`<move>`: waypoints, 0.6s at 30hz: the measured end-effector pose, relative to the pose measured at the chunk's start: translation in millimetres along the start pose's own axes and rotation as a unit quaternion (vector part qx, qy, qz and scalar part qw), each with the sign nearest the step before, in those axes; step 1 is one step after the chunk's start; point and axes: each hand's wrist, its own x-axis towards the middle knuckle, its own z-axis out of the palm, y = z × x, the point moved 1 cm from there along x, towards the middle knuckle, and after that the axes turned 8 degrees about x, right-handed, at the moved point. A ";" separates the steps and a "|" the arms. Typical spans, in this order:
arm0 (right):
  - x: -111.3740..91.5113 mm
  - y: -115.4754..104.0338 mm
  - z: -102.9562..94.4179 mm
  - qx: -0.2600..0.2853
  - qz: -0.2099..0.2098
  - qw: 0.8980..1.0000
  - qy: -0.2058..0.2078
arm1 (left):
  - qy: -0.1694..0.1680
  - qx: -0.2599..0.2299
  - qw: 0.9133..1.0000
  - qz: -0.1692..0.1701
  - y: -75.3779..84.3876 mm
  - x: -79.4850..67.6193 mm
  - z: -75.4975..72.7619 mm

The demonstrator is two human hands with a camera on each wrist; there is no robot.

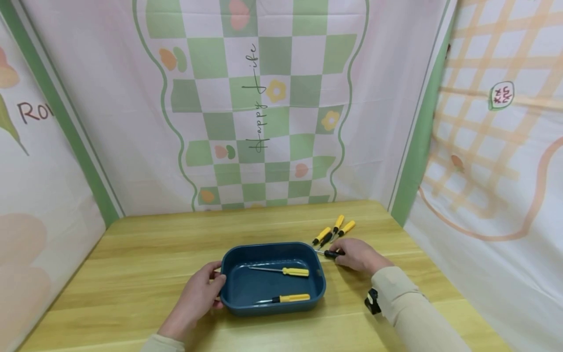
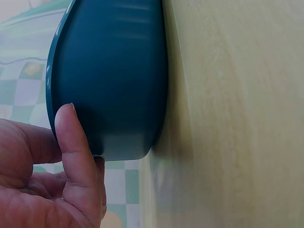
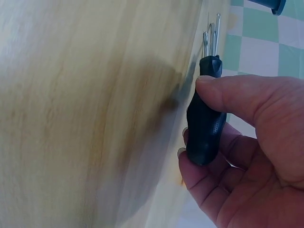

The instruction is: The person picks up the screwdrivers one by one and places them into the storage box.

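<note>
A dark blue rectangular tray (image 1: 239, 288) stands on the table, and my left hand (image 1: 198, 294) grips its left end. In the left wrist view, fingers (image 2: 78, 152) press against the tray's outer wall (image 2: 111, 80). Inside the tray lie two yellow-handled screwdrivers, one clear yellow (image 1: 296, 272) at mid-tray, the other with a black collar (image 1: 293, 297) near the front wall. My right hand (image 1: 358, 255) pinches a black-handled screwdriver (image 3: 206, 123) beside the tray's back right corner. In the head view its shaft points left toward the rim.
Behind the right hand lies a loose group of several screwdrivers: yellow-handled ones (image 1: 346, 228) and a black-handled one (image 1: 326, 238). The wooden table (image 1: 167, 239) reaches back to a patterned cloth (image 1: 272, 171), and more cloth hangs on both sides.
</note>
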 end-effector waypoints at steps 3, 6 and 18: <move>-0.6 -0.6 -0.7 -0.002 -0.002 1.000 0.001 | 0.000 0.001 1.000 0.000 0.0 -0.1 0.1; -1.3 -1.5 -1.8 -0.004 -0.007 1.000 0.002 | 0.000 0.002 1.000 -0.002 0.2 -0.2 0.0; -4.0 -4.5 -5.5 -0.003 -0.020 1.000 0.011 | -0.001 0.008 1.000 -0.006 0.9 -0.2 -0.6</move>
